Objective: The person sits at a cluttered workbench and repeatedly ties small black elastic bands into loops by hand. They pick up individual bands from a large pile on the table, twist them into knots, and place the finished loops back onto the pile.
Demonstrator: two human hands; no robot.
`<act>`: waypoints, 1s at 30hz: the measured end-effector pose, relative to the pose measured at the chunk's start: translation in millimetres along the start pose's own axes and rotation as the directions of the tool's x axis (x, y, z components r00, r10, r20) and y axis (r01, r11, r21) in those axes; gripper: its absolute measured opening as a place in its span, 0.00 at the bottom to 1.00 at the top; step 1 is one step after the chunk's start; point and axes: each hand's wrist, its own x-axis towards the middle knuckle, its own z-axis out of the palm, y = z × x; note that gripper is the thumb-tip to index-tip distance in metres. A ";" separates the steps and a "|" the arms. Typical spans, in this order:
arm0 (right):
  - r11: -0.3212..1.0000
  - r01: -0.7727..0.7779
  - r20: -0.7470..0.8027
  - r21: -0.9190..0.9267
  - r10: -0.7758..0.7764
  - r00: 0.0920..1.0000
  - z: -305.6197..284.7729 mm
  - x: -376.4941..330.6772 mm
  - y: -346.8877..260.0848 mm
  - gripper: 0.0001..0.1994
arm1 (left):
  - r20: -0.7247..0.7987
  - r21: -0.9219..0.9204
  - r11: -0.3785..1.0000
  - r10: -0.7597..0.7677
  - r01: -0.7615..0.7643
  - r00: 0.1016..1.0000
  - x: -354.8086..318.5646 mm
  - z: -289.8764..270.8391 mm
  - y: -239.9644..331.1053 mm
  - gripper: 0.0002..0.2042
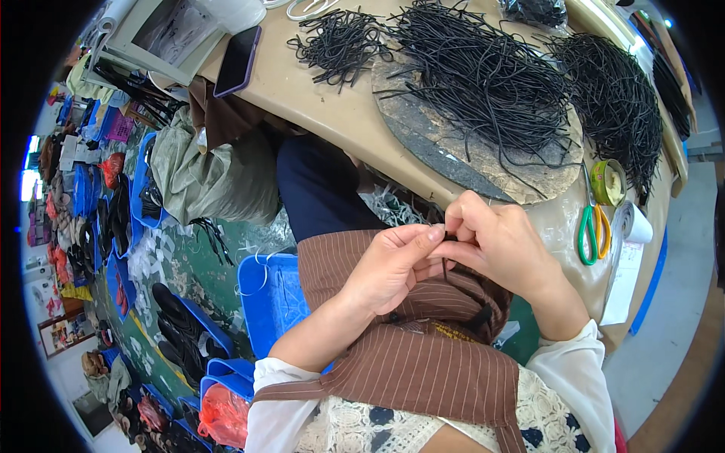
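Above my lap, my left hand (387, 268) and my right hand (498, 241) meet, fingertips pinched close together. Between them a short dark piece of thin black cord (445, 269) shows; most of it is hidden by the fingers. Both hands are closed on this cord. Just beyond them on the table, a big heap of thin black cords (483, 75) lies on a round, worn board (430, 140). A smaller bundle of black cords (340, 45) is to its left, and another large pile (612, 98) sits to its right.
Scissors with green and orange handles (587, 235), an open round tin (608, 183) and a white paper roll (633, 225) are at the right. A phone (238, 62) rests by the table's left edge. Blue bins (272, 298) and a pale sack (215, 170) stand on the floor.
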 end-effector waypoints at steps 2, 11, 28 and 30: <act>0.999 0.019 -0.066 0.040 -0.017 0.998 2.5 0.8 0.8 0.15 | -0.018 -0.022 0.999 0.040 -0.040 0.999 0.2 4.3 2.6 0.10; 0.918 -0.096 -0.154 0.384 0.166 0.974 27.7 -13.9 24.1 0.11 | -0.159 0.227 0.957 0.219 -0.180 0.963 7.0 9.1 8.1 0.11; 0.067 -0.367 0.335 0.928 0.287 0.898 22.8 -27.8 34.5 0.04 | 0.162 0.365 0.825 0.400 -0.431 0.902 12.2 5.1 21.1 0.16; 0.121 -0.355 0.309 0.927 0.293 0.905 23.5 -27.4 33.4 0.05 | 0.140 0.365 0.858 0.332 -0.361 0.933 11.1 0.1 14.1 0.20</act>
